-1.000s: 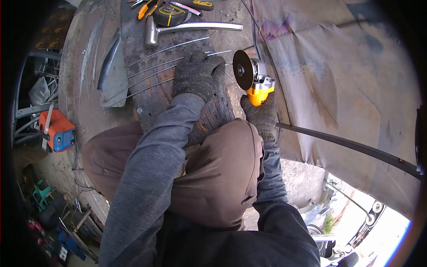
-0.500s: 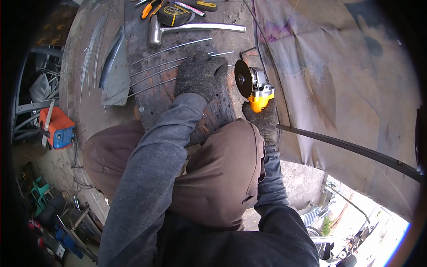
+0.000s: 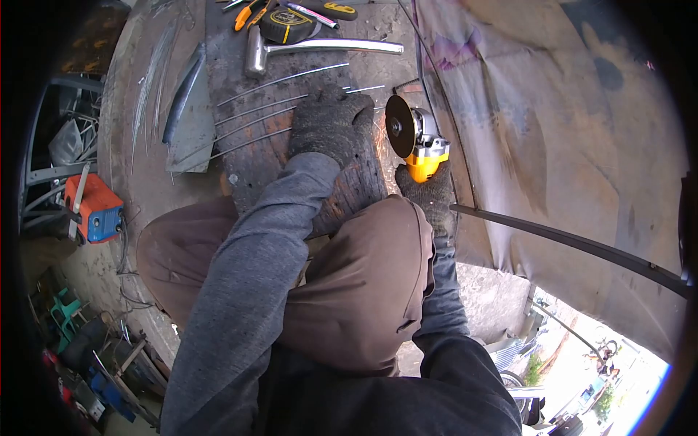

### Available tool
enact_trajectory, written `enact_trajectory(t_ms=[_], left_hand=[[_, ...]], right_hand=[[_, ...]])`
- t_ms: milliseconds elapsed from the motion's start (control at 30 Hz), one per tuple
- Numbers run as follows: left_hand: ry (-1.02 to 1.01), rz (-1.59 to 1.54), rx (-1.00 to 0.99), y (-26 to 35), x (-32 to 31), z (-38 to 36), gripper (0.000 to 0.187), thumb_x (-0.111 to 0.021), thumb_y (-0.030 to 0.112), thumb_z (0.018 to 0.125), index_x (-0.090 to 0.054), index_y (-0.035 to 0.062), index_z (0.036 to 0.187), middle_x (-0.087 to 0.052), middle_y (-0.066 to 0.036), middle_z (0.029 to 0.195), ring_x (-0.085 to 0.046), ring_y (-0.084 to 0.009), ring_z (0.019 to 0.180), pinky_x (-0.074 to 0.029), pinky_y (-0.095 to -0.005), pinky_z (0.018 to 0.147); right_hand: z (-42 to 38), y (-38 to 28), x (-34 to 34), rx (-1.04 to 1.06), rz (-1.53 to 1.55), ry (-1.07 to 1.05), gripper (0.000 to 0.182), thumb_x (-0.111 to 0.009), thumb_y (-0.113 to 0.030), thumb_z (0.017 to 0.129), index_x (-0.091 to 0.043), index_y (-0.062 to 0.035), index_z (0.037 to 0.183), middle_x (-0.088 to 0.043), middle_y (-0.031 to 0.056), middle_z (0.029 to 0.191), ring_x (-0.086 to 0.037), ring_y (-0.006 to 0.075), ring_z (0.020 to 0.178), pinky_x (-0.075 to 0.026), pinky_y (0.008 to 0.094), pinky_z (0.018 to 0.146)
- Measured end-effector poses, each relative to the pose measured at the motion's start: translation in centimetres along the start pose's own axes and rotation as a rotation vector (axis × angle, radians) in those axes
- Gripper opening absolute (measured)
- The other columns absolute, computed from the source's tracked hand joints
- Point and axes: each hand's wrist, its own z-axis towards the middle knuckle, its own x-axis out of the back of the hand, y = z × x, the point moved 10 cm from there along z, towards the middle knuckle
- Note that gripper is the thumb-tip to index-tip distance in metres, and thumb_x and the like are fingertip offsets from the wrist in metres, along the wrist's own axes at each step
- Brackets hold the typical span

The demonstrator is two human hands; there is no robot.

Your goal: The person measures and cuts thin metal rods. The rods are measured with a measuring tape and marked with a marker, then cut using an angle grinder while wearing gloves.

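My left hand (image 3: 331, 123), in a dark knitted glove, is closed over thin metal rods (image 3: 254, 120) lying across a scorched wooden board (image 3: 352, 192). Short rod ends stick out to the right of the glove. My right hand (image 3: 429, 192), gloved too, is wrapped round the yellow body of an angle grinder (image 3: 426, 161). The grinder's dark cutting disc (image 3: 400, 126) stands upright just right of the rod ends, with small sparks beside it. Above the rods lies a hammer (image 3: 334, 46) with a shiny handle.
A tape measure (image 3: 287, 25), a marker (image 3: 313, 14) and a yellow-black tool (image 3: 339, 10) lie at the top. A bent metal sheet (image 3: 190, 116) is left of the board. A dark bar (image 3: 567, 243) crosses the right side. An orange-blue machine (image 3: 100, 209) stands far left.
Small sparks now show beside the disc, near the rod ends. Both hands keep nearly the same place, and the view has shifted very slightly.
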Motion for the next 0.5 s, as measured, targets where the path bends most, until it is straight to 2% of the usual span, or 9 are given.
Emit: enact_trajectory(t_ms=[100, 167, 267, 300, 367, 433, 500], left_hand=[[-0.032, -0.029, 0.0, -0.1, -0.3, 0.1, 0.031, -0.065, 0.041, 0.093, -0.074, 0.0237, 0.117, -0.066, -0.014, 0.122, -0.059, -0.0356, 0.117, -0.045, -0.0488, 0.106], [0.036, -0.051, -0.054, -0.1, -0.4, 0.0, 0.026, -0.062, 0.038, 0.094, -0.074, 0.0269, 0.114, -0.065, -0.013, 0.116, -0.061, -0.0353, 0.11, -0.049, -0.0524, 0.098], [0.119, 0.003, -0.098, 0.3, -0.1, -0.1, 0.026, -0.062, 0.038, 0.094, -0.073, 0.0267, 0.114, -0.064, -0.013, 0.115, -0.061, -0.0352, 0.11, -0.049, -0.0524, 0.097], [0.118, 0.005, -0.094, 0.4, 0.3, -0.1, 0.026, -0.062, 0.038, 0.094, -0.073, 0.0267, 0.114, -0.064, -0.013, 0.115, -0.061, -0.0352, 0.11, -0.049, -0.0524, 0.097], [-0.025, -0.058, -0.011, -0.1, -0.3, 0.1, 0.026, -0.062, 0.038, 0.094, -0.073, 0.0265, 0.115, -0.064, -0.012, 0.115, -0.061, -0.0352, 0.109, -0.049, -0.0525, 0.096], [-0.018, -0.055, 0.006, -0.2, -0.3, 0.1, 0.027, -0.063, 0.039, 0.093, -0.073, 0.0255, 0.115, -0.065, -0.014, 0.117, -0.061, -0.0359, 0.112, -0.047, -0.0511, 0.1], [-0.011, -0.057, 0.017, -0.1, -0.4, 0.1, 0.029, -0.063, 0.04, 0.093, -0.074, 0.0244, 0.114, -0.066, -0.015, 0.12, -0.06, -0.0366, 0.115, -0.045, -0.0497, 0.104]], right_hand=[[-0.3, -0.1, 0.1, -0.088, -0.088, -0.051, 0.064, -0.081, -0.04, 0.074, -0.049, -0.0069, 0.119, -0.069, 0.0209, 0.102, -0.069, 0.0408, 0.096, -0.054, 0.0504, 0.082], [-0.3, 0.2, 0.0, -0.07, -0.064, -0.063, 0.064, -0.081, -0.04, 0.074, -0.049, -0.0069, 0.118, -0.069, 0.0207, 0.102, -0.069, 0.0409, 0.096, -0.053, 0.0503, 0.082], [0.0, 1.2, -0.7, -0.015, 0.008, -0.058, 0.064, -0.081, -0.04, 0.074, -0.049, -0.007, 0.118, -0.069, 0.0205, 0.102, -0.069, 0.0409, 0.097, -0.053, 0.0502, 0.082], [-0.1, 1.0, -0.8, 0.013, 0.056, -0.038, 0.063, -0.081, -0.04, 0.074, -0.049, -0.0071, 0.118, -0.07, 0.0204, 0.102, -0.069, 0.0408, 0.097, -0.053, 0.0501, 0.081], [-0.2, 1.0, -0.9, 0.017, 0.064, -0.015, 0.064, -0.081, -0.04, 0.074, -0.049, -0.0073, 0.118, -0.07, 0.0206, 0.103, -0.069, 0.0405, 0.097, -0.053, 0.0503, 0.082], [-0.1, 0.7, -0.5, 0.02, 0.07, 0.015, 0.064, -0.081, -0.04, 0.074, -0.049, -0.0076, 0.119, -0.07, 0.0208, 0.105, -0.069, 0.0401, 0.098, -0.053, 0.0506, 0.082], [0.3, 0.8, -1.0, -0.058, -0.003, -0.1, 0.066, -0.081, -0.04, 0.075, -0.047, -0.0086, 0.122, -0.069, 0.021, 0.109, -0.069, 0.0386, 0.102, -0.053, 0.0521, 0.084]])
